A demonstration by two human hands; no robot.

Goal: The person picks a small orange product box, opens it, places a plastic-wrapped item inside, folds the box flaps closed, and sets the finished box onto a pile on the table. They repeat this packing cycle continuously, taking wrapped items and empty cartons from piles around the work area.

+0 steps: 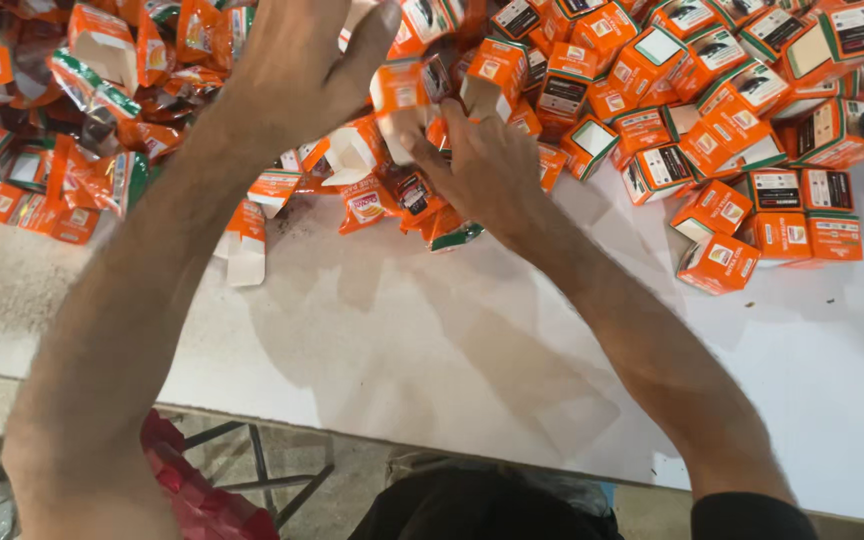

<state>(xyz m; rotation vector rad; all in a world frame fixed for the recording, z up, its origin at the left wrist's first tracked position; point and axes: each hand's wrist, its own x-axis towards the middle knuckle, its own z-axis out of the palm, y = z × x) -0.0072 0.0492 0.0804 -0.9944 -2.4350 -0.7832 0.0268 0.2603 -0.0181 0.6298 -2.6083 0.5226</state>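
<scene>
A: What do the things lie on?

B: A white bench (432, 350), scuffed and shadowed in the middle, with a few dark crumbs near its right side. Its near edge runs across the bottom of the view; below it there is a concrete floor (352, 480), a grey metal frame (252, 460) and a crumpled red cloth (187, 480).

A: And on the bench?

B: A heap of small orange cartons (712, 90) fills the whole far side. To the right they are folded up into boxes; to the left they lie flattened and crushed (72, 180). One white carton flap (245, 250) lies alone just in front of the heap.

A: Where are the hands?

B: Both reach over the bare part into the middle of the heap. The left hand (297, 70) is raised above the cartons, thumb spread wide from the fingers, and its forearm hides the cartons behind it. The right hand (487, 170) holds an open orange carton (402, 100) from below, at the front of the heap between the two hands, fingers clamped on its white underside.

A: Anything in the way?

B: Loose cartons crowd round the held one on every side.
</scene>
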